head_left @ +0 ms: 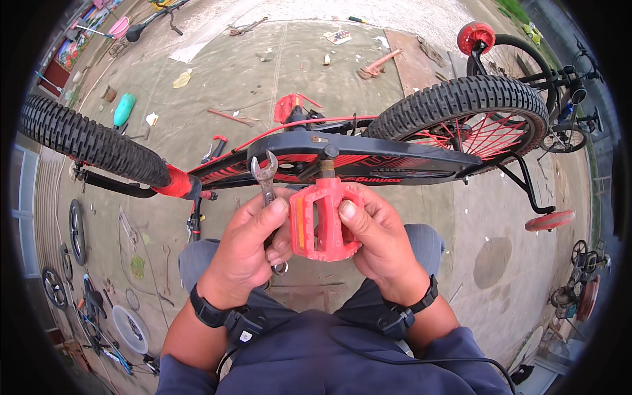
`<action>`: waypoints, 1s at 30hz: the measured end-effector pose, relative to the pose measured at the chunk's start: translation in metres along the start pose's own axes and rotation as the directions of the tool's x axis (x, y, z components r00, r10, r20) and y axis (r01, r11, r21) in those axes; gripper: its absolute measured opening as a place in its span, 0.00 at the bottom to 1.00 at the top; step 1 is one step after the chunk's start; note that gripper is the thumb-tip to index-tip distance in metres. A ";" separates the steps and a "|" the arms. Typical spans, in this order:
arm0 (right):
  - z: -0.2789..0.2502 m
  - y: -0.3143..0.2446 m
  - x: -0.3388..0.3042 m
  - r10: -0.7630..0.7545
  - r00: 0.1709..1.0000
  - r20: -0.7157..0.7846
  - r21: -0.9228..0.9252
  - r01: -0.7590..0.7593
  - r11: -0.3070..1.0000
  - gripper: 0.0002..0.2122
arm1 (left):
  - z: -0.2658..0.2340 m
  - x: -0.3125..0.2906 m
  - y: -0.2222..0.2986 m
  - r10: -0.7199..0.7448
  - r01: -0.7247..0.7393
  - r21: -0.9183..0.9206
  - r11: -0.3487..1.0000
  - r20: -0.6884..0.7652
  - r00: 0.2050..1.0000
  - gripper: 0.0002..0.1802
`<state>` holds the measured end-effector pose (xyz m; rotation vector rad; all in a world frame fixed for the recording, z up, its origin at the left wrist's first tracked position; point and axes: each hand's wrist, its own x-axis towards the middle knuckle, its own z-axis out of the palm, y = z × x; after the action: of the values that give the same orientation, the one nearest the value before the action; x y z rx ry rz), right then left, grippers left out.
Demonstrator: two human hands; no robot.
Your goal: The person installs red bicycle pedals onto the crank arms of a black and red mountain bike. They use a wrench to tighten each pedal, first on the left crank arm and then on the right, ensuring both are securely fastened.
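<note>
In my left hand [251, 234] I hold a metal combination wrench [265, 172], its open jaw pointing up and its ring end showing below my fingers. My right hand [376, 234] grips a red bicycle pedal [326, 220] by its right side, thumb on top. My left fingertips are close against the pedal's other side. The pedal's axle points away from me, its end at the crank arm [328, 155]; I cannot tell whether it is threaded in. A black and red bicycle [395, 153] stretches across in front of me. Its other pedal [288, 108] shows on the far side.
Treaded tyres stand left [92, 141] and right [461, 102], with red training wheels [550, 220] at the right end. A red pipe wrench [380, 64], a green bottle [124, 110] and scattered bits lie on the ground. More bicycles and loose wheels [78, 232] line both sides.
</note>
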<state>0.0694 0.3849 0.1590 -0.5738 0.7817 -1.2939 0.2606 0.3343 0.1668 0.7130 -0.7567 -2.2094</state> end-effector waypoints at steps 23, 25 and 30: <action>0.004 0.010 0.002 0.074 0.994 0.083 0.254 -0.093 0.963 0.29 | -0.012 -0.022 0.008 0.033 0.072 0.733 0.677 -0.129 0.991 0.19; 0.003 0.009 0.002 0.062 0.993 0.100 0.248 -0.085 0.965 0.29 | -0.015 -0.022 0.016 0.030 0.037 0.671 0.740 -0.087 0.996 0.19; 0.007 0.007 0.002 0.030 0.993 0.111 0.222 -0.055 0.973 0.28 | -0.003 -0.013 0.040 0.011 0.033 0.714 0.699 -0.056 0.998 0.18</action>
<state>0.0797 0.3843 0.1576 -0.4377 0.5468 -1.2810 0.2874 0.3189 0.1951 1.1418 -1.6282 -1.8458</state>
